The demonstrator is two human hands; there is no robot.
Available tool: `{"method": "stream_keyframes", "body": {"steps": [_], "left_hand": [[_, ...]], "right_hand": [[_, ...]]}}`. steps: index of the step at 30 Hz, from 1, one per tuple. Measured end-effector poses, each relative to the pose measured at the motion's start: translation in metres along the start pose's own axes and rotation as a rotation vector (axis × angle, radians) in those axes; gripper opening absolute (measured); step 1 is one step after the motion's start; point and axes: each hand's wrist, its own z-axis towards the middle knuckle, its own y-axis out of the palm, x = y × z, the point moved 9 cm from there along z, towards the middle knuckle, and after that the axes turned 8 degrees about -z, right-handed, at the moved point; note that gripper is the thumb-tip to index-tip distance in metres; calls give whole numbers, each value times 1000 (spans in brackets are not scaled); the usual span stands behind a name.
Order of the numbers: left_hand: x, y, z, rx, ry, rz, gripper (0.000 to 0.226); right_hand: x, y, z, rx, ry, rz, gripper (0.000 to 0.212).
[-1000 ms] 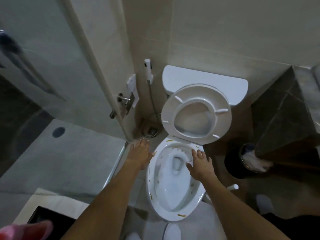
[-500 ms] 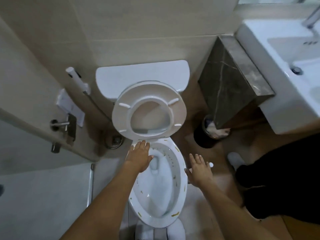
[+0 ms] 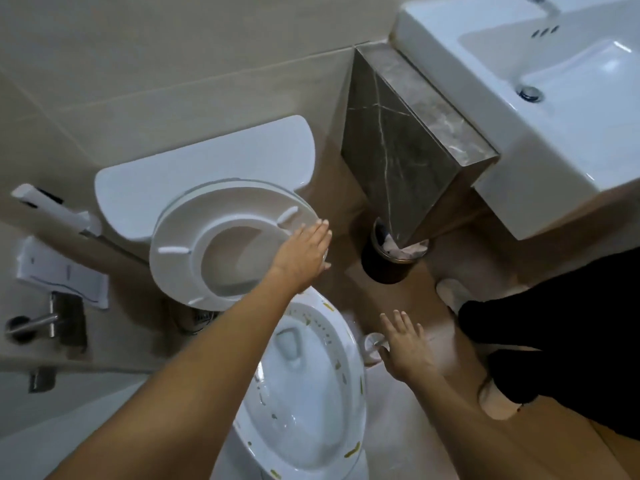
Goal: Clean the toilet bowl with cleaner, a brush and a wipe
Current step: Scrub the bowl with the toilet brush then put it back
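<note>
White porcelain bowl: the toilet bowl (image 3: 311, 386) sits low in my view, its rim and inner wall dotted with yellow-brown specks, water pooled at the bottom.
Seat: the toilet seat (image 3: 180, 251) stands raised against the tank (image 3: 194, 171).
Left hand: my left hand (image 3: 304, 258) reaches across the bowl, fingers straight, palm resting on the seat's right edge; nothing is gripped.
Right hand: my right hand (image 3: 405, 348) hangs to the right of the bowl, fingers spread and loose, holding nothing.
Brush: a white rounded handle top (image 3: 372, 342) shows just beside my right fingertips; I cannot tell whether they touch it.
Bin: a dark waste bin (image 3: 388, 265) with crumpled paper stands under the grey marble block (image 3: 398, 147).
Sink: a white basin (image 3: 554, 109) lies at the upper right.
Left wall: a bidet sprayer (image 3: 52, 209).
Right floor: another person's dark trousers (image 3: 571, 341).
</note>
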Motion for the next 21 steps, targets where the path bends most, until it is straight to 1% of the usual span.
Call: {"method": "stream_keyframes", "body": {"steps": [3, 6, 13, 18, 21], "left_hand": [[-7, -14, 30, 41, -37, 89, 62], [-19, -8, 50, 12, -85, 187, 62], [-31, 20, 69, -14, -66, 525, 64], [-30, 24, 72, -23, -54, 550, 62], [-29, 21, 72, -2, -45, 517, 62]], "right_hand": [[10, 10, 19, -27, 1, 1, 66], [16, 22, 35, -51, -5, 19, 65], [25, 60, 71, -130, -14, -51, 65], [22, 84, 91, -215, -17, -246, 70], [19, 84, 98, -221, -18, -287, 69]]}}
